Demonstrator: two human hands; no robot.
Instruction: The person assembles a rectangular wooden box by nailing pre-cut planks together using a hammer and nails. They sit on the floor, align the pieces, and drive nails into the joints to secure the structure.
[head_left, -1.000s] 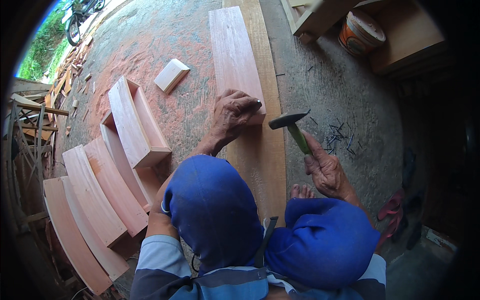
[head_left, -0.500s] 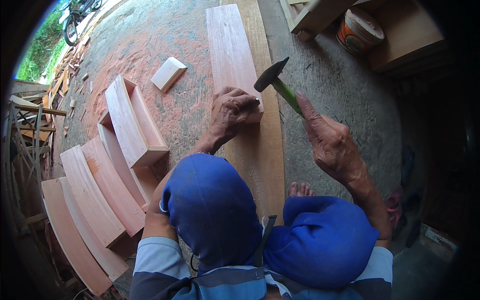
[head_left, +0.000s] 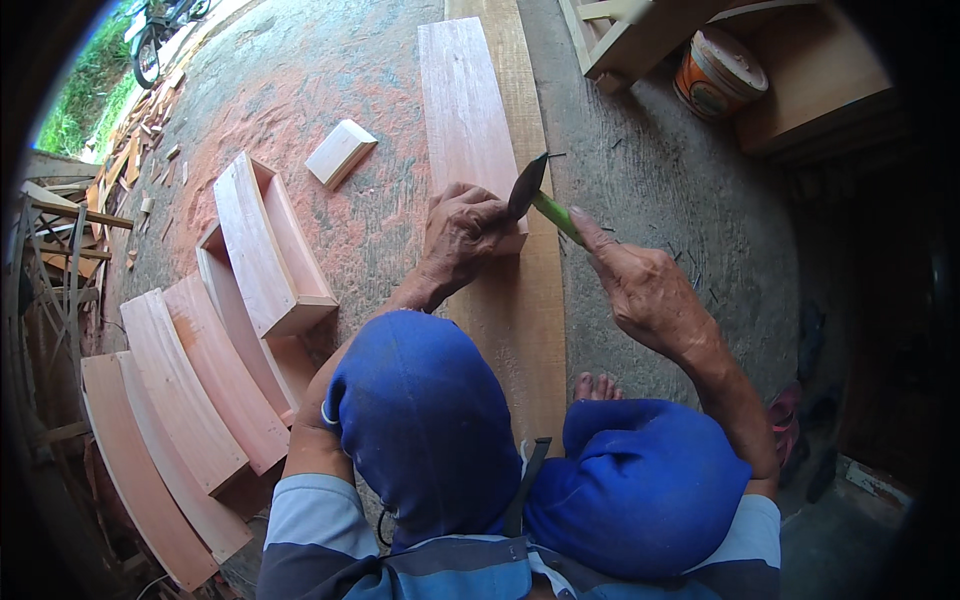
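My right hand [head_left: 645, 295] is closed round the green handle of a hammer [head_left: 557, 217], its thumb laid along the grip. The dark hammer head is down at the fingertips of my left hand [head_left: 465, 228], over the near end of a pale pink wooden box piece [head_left: 465, 110]. My left fingers are pinched together there on a nail, which the hammer head now hides. Beneath the box piece runs a long brown plank [head_left: 540, 320] on the concrete floor.
Several wooden boxes [head_left: 255, 240] with curved edges stand at the left. A small bevelled block [head_left: 340, 153] lies on sawdust-covered concrete. Loose nails [head_left: 697, 270] are scattered right of the plank. A white and orange bucket [head_left: 720, 75] stands by wooden furniture at the far right.
The hammer has come down and left onto the spot at my left fingertips, my right hand moving with it. My left hand stays in place on the wood.
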